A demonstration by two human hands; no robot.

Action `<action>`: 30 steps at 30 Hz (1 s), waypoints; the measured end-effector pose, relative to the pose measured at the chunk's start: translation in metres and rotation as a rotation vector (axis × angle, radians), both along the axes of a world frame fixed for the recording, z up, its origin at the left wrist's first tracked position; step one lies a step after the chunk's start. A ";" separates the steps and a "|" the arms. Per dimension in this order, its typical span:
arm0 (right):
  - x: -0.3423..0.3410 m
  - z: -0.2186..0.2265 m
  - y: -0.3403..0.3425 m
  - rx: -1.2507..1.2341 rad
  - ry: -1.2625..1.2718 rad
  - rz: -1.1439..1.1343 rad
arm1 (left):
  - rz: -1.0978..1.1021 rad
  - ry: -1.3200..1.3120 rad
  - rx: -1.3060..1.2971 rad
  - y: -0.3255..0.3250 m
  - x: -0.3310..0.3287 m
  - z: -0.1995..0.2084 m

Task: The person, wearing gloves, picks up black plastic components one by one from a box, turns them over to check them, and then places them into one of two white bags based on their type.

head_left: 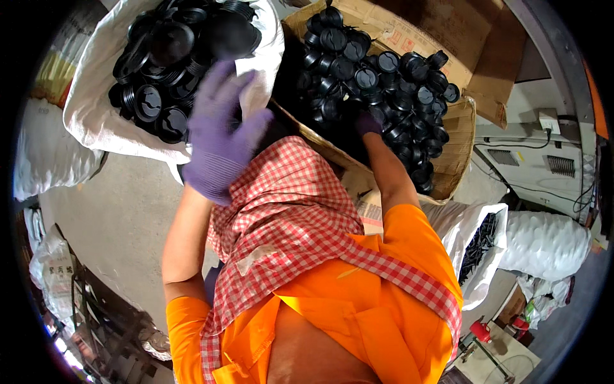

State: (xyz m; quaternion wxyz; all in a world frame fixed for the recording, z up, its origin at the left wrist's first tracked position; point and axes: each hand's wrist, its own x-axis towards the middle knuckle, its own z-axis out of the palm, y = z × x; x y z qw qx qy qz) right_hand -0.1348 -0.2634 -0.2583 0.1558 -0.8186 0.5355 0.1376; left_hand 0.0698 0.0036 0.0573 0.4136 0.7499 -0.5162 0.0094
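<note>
My left hand (220, 131), in a purple knit glove, is raised at the near rim of a white woven sack (89, 109). Its fingers are spread and nothing shows in them. Black round plastic lids (148, 102) fill the sack, and a blurred black disc (230, 33) shows just beyond my fingertips. My right hand (368, 123), gloved in the same purple, reaches into a cardboard box (464, 150) heaped with black round plastic parts (366, 77) that look like lids. Its fingers are sunk out of sight among them, so whether they grip anything is hidden.
The box's raised flap (495, 77) stands at the far right. An open white sack of thin dark pieces (480, 246) sits right of me, beside a full white sack (543, 243). More white sacks (48, 153) line the left. Cables (543, 144) run along the right wall.
</note>
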 end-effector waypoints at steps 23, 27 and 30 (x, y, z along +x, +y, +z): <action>-0.002 0.170 0.084 -0.448 -1.095 0.097 | -0.148 1.650 0.163 -0.038 -0.054 -0.072; -0.034 0.238 0.091 -0.174 -1.297 0.191 | -0.145 1.372 0.296 -0.022 -0.026 -0.085; -0.029 0.244 0.112 0.266 -1.073 0.524 | -0.305 1.179 0.254 -0.020 -0.041 -0.096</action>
